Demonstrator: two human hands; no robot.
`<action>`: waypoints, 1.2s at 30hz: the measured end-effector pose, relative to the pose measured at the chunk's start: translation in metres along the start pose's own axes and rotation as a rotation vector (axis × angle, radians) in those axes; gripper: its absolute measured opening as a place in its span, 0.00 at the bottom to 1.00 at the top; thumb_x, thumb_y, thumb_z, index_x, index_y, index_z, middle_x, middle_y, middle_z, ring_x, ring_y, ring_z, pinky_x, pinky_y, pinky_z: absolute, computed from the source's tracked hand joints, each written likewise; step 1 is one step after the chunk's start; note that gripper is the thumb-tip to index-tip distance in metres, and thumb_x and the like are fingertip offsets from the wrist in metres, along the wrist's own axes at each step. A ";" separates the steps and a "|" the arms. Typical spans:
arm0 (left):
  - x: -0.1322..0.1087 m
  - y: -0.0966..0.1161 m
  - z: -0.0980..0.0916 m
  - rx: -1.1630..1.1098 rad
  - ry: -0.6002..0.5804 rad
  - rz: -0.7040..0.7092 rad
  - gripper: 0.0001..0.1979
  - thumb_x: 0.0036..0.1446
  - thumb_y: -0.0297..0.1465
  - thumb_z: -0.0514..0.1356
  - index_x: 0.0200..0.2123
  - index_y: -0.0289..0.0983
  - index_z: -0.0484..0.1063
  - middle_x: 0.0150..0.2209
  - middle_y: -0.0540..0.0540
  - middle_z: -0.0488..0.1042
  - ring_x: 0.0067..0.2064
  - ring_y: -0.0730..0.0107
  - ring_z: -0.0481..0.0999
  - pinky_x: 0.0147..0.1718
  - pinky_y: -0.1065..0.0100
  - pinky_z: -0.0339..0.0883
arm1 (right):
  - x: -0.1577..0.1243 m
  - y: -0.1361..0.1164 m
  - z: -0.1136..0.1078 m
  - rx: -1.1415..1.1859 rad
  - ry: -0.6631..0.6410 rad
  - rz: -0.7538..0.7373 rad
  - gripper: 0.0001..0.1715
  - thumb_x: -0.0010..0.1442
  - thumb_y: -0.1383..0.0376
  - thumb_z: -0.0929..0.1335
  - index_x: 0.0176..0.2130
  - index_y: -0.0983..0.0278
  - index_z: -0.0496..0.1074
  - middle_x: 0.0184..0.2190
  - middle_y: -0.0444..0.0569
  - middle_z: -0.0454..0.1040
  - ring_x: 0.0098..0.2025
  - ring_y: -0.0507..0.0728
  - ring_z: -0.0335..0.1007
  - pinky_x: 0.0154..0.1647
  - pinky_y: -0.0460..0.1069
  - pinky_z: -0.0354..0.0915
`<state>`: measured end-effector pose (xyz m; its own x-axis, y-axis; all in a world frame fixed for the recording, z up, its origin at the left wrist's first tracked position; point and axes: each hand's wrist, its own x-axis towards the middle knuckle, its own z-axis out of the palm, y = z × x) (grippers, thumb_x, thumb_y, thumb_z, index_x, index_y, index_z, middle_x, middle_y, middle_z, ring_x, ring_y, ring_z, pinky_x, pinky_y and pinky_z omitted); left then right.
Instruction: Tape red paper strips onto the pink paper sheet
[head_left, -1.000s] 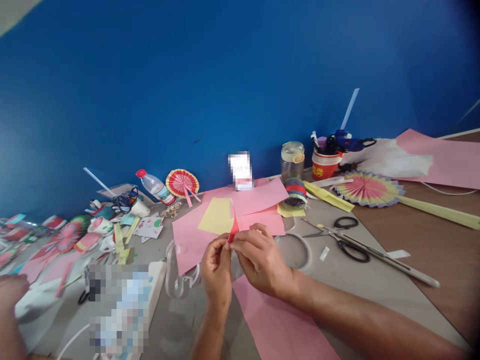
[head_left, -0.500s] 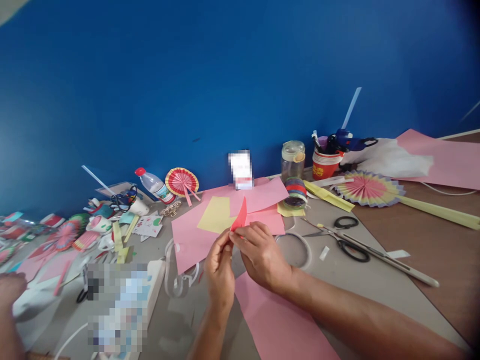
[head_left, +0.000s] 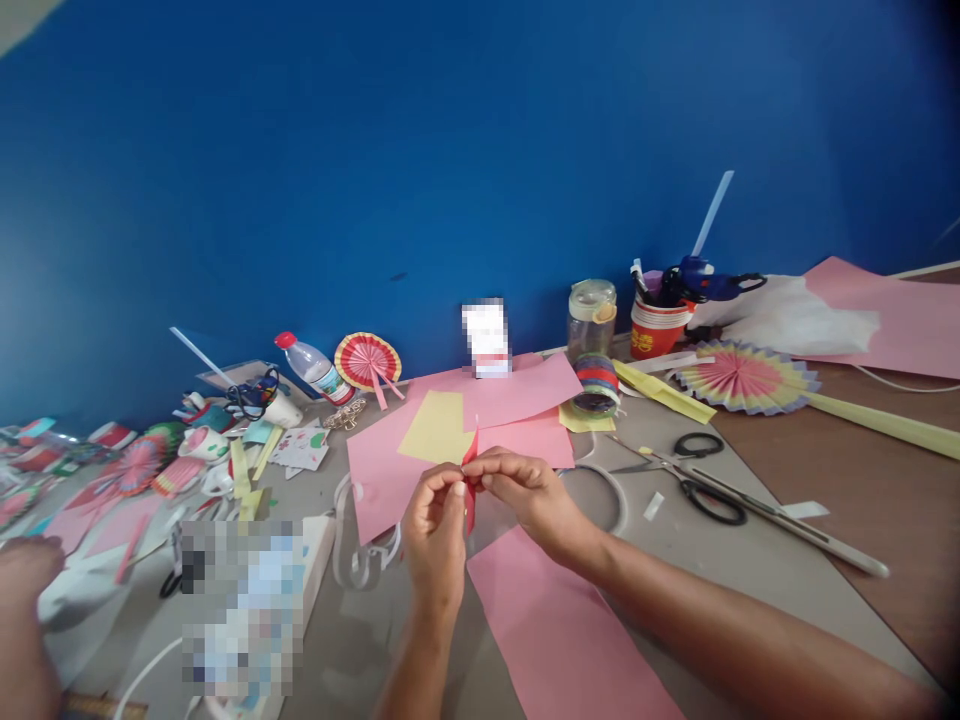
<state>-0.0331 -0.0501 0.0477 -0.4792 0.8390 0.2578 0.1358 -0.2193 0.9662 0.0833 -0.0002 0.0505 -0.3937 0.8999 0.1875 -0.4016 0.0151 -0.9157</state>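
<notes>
Between both hands stands a narrow piece of red paper (head_left: 471, 508), seen nearly edge-on. My left hand (head_left: 437, 535) pinches it from the left with thumb and fingers. On its other side my right hand (head_left: 529, 490) is closed on the same paper, fingertips close to those of the left. Behind the hands lie pink paper sheets (head_left: 379, 480) with a yellow sheet (head_left: 433, 428) on top. A pink sheet (head_left: 555, 630) lies below my right forearm. Right of my right hand are a white tape ring (head_left: 616, 500) and black-handled scissors (head_left: 709, 500).
At the right are a long metal tool (head_left: 810, 540), a pleated paper fan (head_left: 742, 378), a red cup (head_left: 654, 335) with tools, and a jar (head_left: 592, 325). Another person's hand (head_left: 34, 570) is at the left edge, near paper crafts. A bottle (head_left: 315, 370) leans near the blue wall.
The red paper has turned from slanting up above my fingers to a thin upright edge reaching below them. My right hand has shifted slightly right, its fingertips now meeting the left's.
</notes>
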 end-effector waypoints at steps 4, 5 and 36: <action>0.000 0.003 -0.002 0.133 0.003 0.070 0.04 0.56 0.31 0.59 0.34 0.38 0.72 0.35 0.49 0.72 0.36 0.71 0.71 0.36 0.72 0.66 | -0.004 0.000 0.001 -0.191 -0.050 -0.199 0.16 0.59 0.71 0.63 0.39 0.60 0.78 0.35 0.48 0.74 0.38 0.53 0.71 0.41 0.50 0.68; 0.001 0.004 -0.003 0.154 0.010 0.087 0.04 0.56 0.30 0.59 0.34 0.38 0.72 0.35 0.48 0.72 0.37 0.71 0.72 0.36 0.72 0.66 | -0.005 0.000 0.001 -0.237 -0.063 -0.249 0.17 0.60 0.71 0.63 0.41 0.59 0.78 0.35 0.49 0.73 0.38 0.53 0.71 0.41 0.49 0.68; 0.006 0.008 -0.004 0.150 -0.092 -0.007 0.05 0.52 0.31 0.59 0.28 0.36 0.72 0.28 0.50 0.70 0.31 0.71 0.69 0.30 0.73 0.63 | -0.002 -0.006 -0.004 -0.402 -0.076 -0.329 0.19 0.57 0.77 0.61 0.37 0.61 0.77 0.32 0.49 0.74 0.34 0.52 0.72 0.34 0.48 0.69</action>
<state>-0.0378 -0.0488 0.0570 -0.4000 0.8839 0.2423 0.2635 -0.1423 0.9541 0.0897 -0.0007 0.0537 -0.3653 0.7853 0.4999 -0.1714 0.4711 -0.8653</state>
